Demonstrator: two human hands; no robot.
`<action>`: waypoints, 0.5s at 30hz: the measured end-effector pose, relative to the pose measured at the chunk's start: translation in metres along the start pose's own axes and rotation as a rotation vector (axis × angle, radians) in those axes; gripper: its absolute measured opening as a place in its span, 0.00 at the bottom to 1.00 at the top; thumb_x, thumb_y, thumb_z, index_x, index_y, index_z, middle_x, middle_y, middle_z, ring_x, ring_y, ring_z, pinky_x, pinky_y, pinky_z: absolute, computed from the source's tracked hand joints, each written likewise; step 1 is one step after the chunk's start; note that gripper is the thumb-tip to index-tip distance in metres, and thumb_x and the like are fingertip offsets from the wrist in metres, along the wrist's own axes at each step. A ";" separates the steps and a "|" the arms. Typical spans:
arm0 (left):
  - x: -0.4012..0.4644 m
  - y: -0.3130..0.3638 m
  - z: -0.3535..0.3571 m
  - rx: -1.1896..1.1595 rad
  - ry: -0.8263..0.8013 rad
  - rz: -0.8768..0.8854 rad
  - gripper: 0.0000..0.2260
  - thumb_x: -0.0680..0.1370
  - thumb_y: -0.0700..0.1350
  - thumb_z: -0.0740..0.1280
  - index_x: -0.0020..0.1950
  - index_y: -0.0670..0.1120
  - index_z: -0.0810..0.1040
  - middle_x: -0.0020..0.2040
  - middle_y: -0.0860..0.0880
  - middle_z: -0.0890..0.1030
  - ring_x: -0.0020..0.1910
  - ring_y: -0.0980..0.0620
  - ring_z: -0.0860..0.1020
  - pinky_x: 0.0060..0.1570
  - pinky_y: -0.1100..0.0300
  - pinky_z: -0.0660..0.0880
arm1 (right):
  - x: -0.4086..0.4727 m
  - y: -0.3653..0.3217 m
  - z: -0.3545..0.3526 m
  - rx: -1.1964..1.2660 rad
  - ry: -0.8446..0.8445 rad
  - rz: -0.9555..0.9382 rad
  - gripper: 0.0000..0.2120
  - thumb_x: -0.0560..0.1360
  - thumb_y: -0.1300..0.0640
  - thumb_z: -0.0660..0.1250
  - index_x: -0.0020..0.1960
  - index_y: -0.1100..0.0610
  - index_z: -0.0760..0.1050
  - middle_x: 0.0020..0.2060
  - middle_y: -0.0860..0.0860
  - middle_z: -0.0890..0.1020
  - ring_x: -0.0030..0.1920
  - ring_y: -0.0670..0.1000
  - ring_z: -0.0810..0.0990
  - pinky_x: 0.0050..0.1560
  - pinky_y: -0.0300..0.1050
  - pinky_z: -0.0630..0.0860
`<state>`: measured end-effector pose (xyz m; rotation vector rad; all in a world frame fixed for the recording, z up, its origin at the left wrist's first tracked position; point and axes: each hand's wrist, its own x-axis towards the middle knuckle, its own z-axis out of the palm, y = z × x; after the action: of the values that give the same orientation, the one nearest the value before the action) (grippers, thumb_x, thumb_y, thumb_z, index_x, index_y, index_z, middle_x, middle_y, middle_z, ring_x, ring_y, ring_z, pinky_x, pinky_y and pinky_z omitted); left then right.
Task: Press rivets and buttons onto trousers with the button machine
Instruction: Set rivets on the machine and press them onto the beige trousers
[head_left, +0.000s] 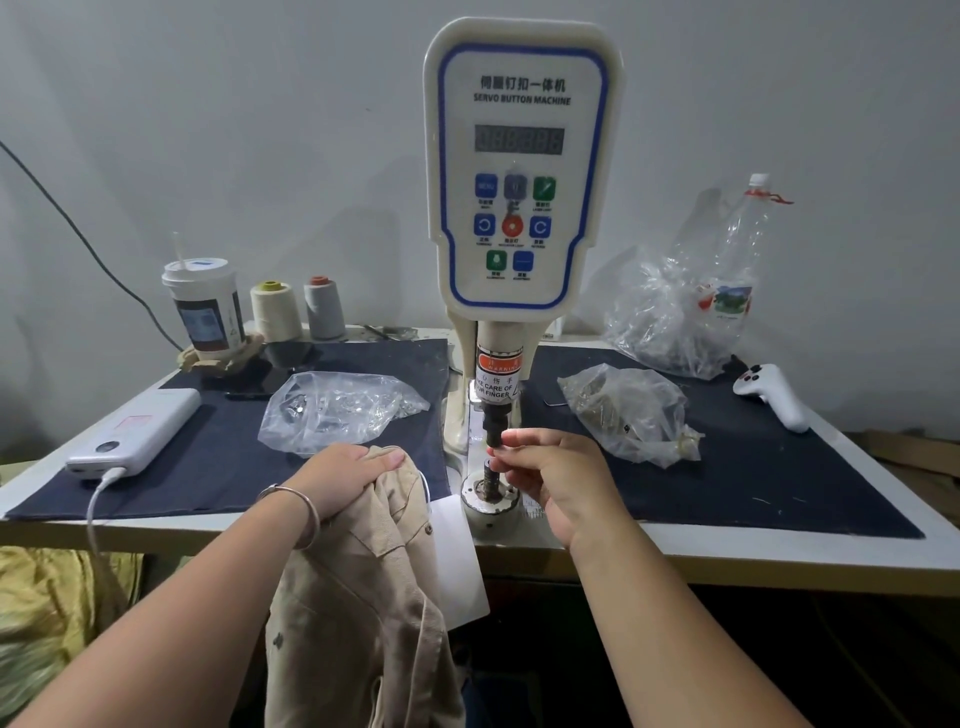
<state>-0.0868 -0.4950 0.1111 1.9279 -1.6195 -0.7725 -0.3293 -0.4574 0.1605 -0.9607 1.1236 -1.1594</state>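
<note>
Right hand (558, 480): seen at centre frame, thumb and forefinger brought together at the gap between the upper punch (493, 423) and the lower die (491, 475). A small part appears to be pinched at the fingertips (503, 453); it is too small and too brightly lit to be identified, and whether it is a rivet or a button cannot be told.
Left hand (345, 480): laid left of centre on the bunched top of the trousers (358, 587), fingers curled over the cloth and holding it at the near table edge.
Trousers, position: beige fabric is draped from under the left hand down off the table toward the bottom of the frame, just left of the die base (491, 506); not yet laid over the die.
Trousers, handling (judged): soft, light, limp; likely to slide off the edge if released. Best held by a bunched handful near the spot to be pressed, as at present.
Small part, handling (judged): hard, tiny, smooth, easily dropped; a fingertip pinch at its rim is called for.
Button machine (522, 171): upright at upper centre; a finger warning label is read above the punch.
Hazard (judged): right fingertips lie directly beneath the punch.
Supply bags: clear bag (337, 410) left of the machine, second bag (631, 410) right of it, both on the dark mat (779, 483).
</note>
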 end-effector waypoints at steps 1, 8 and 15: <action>0.000 0.000 0.000 -0.003 0.001 0.000 0.24 0.78 0.61 0.64 0.52 0.39 0.82 0.49 0.45 0.84 0.49 0.48 0.80 0.48 0.60 0.72 | 0.000 0.000 0.000 0.038 -0.011 0.022 0.11 0.69 0.72 0.71 0.40 0.57 0.82 0.35 0.55 0.85 0.34 0.48 0.84 0.34 0.36 0.79; -0.001 0.000 0.001 -0.037 0.009 -0.014 0.24 0.78 0.60 0.65 0.49 0.39 0.82 0.46 0.45 0.84 0.47 0.49 0.80 0.44 0.62 0.71 | 0.000 0.000 -0.006 0.294 -0.041 0.213 0.07 0.71 0.72 0.68 0.47 0.64 0.79 0.39 0.61 0.85 0.32 0.49 0.83 0.26 0.35 0.76; 0.000 0.000 0.001 -0.038 0.015 -0.013 0.23 0.78 0.59 0.66 0.49 0.38 0.82 0.47 0.45 0.84 0.45 0.50 0.80 0.43 0.64 0.70 | -0.002 -0.007 -0.013 0.399 -0.035 0.300 0.08 0.71 0.72 0.66 0.48 0.64 0.78 0.45 0.64 0.84 0.28 0.48 0.81 0.21 0.34 0.71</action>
<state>-0.0878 -0.4946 0.1107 1.9149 -1.5738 -0.7868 -0.3432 -0.4570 0.1650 -0.4836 0.9238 -1.0617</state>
